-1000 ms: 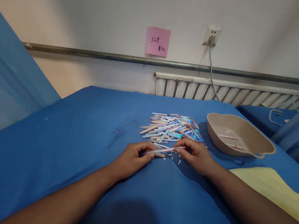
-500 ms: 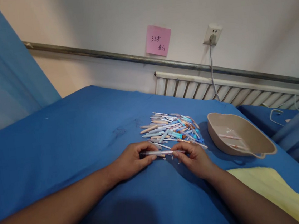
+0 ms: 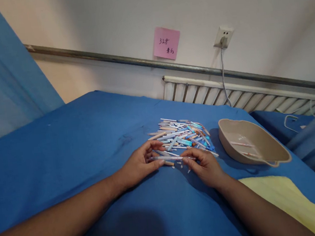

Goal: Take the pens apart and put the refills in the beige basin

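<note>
Both my hands rest on a blue sheet (image 3: 72, 143) just in front of a pile of pens and pen parts (image 3: 180, 134). My left hand (image 3: 140, 164) pinches the left end of a pale, thin pen (image 3: 169, 157) that lies level between the hands. My right hand (image 3: 204, 164) pinches the pen's right end with curled fingers. Small white bits lie on the sheet below the pen.
A beige tray (image 3: 275, 153) with two pens inside sits to the right of the pile. A yellow cloth (image 3: 286, 198) lies at the lower right. Behind are a radiator (image 3: 245, 92), a wall socket with a cable (image 3: 223, 36) and a pink note (image 3: 166, 43).
The hands stayed in place with the pen between them. My left index finger has lifted and stretched out over the pen's left end.
</note>
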Available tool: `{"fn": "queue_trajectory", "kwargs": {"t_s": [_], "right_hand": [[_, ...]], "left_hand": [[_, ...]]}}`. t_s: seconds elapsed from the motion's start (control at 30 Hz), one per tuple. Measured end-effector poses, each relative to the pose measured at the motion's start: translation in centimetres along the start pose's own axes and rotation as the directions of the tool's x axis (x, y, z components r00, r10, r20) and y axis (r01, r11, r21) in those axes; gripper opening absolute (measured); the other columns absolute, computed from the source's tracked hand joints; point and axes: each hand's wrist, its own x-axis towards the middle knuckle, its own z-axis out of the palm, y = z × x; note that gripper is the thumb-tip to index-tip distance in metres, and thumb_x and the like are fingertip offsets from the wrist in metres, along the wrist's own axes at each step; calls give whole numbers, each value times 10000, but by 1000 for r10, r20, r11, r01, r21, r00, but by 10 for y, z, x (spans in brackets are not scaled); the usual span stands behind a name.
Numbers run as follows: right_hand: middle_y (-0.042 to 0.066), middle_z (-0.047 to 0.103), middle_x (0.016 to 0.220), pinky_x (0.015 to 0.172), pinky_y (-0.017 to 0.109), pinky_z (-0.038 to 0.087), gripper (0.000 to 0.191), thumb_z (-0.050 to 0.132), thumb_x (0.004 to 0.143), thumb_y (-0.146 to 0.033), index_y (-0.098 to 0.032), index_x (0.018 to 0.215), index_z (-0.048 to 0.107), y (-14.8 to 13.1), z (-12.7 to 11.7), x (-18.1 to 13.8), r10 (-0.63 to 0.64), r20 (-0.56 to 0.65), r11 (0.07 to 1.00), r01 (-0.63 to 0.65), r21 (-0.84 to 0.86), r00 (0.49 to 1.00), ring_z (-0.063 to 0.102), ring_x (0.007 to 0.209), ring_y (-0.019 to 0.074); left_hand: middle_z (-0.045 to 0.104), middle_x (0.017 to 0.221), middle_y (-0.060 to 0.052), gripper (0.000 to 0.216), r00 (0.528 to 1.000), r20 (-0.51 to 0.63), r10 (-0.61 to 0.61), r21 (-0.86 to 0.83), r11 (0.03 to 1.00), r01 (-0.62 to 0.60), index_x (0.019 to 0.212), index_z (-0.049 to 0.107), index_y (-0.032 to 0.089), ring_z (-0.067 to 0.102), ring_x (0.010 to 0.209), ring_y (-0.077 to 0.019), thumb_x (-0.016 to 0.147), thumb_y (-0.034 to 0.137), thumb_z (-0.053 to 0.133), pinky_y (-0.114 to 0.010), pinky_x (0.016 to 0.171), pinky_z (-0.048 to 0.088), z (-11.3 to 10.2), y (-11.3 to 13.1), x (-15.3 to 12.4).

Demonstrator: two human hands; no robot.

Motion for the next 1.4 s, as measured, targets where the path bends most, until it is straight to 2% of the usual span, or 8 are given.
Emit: {"fn": "queue_trajectory", "kwargs": {"t_s": [0.13,0.23,0.33,0.5,0.7,0.87,1.23,1.4], "right_hand": [[0,631,735,631,232,418,167,523,867,-291,-207,893,665,0,0,0,-1,-8,1000,1,1,1000,580,686,140],[1,636,734,637,235,421,161,525,864,-286,-206,888,662,0,0,0,2,-24,1000,-2,-8,1000,581,683,141],[3,643,742,643,236,425,165,517,867,-288,-207,895,658,1,0,0,0,-27,1000,0,-9,1000,584,686,140],[3,650,757,641,244,426,160,524,861,-292,-212,896,657,1,-1,0,-12,-26,999,11,-31,1000,586,692,143],[18,677,839,687,258,447,143,537,847,-282,-211,901,649,2,0,0,-7,-49,1000,6,-17,999,609,764,160],[21,675,840,674,253,450,142,545,845,-285,-209,913,644,1,1,0,-15,-59,999,13,-36,998,607,740,154],[49,680,869,752,297,432,174,489,904,-269,-223,1020,610,-17,-2,-1,-261,212,867,325,-378,942,605,825,183],[63,676,934,802,316,431,181,463,912,-281,-213,991,611,-18,-45,-5,-243,-92,880,179,-440,966,604,879,188]], "left_hand": [[626,774,-36,360,984,82,-157,30,988,155,974,542,135,536,538,-97,859,470,474,-213,466,408,1,-1,1],[617,817,-18,265,997,44,-60,34,998,59,886,559,149,558,661,-106,761,370,634,-228,589,461,0,-1,1],[611,1010,-43,419,1000,-13,28,-26,999,-28,1065,516,182,585,825,-139,709,317,692,-260,692,481,0,1,0],[612,715,-14,308,991,59,-124,46,992,121,902,562,140,523,550,-99,858,436,490,-223,499,403,-1,0,1],[626,984,-45,311,999,2,35,36,999,-35,977,584,168,577,877,-160,717,310,678,-293,784,462,-3,0,1],[610,801,-20,346,992,54,-118,37,993,116,1033,564,151,560,624,-113,812,417,560,-237,570,444,-2,-1,2],[608,827,-1,399,989,143,-29,142,990,9,1040,570,200,553,720,-140,704,388,676,-300,715,494,3,9,-3],[627,1020,-60,372,993,112,-23,162,987,5,1094,563,201,580,891,-185,786,409,597,-334,807,484,-3,7,-3]]}}
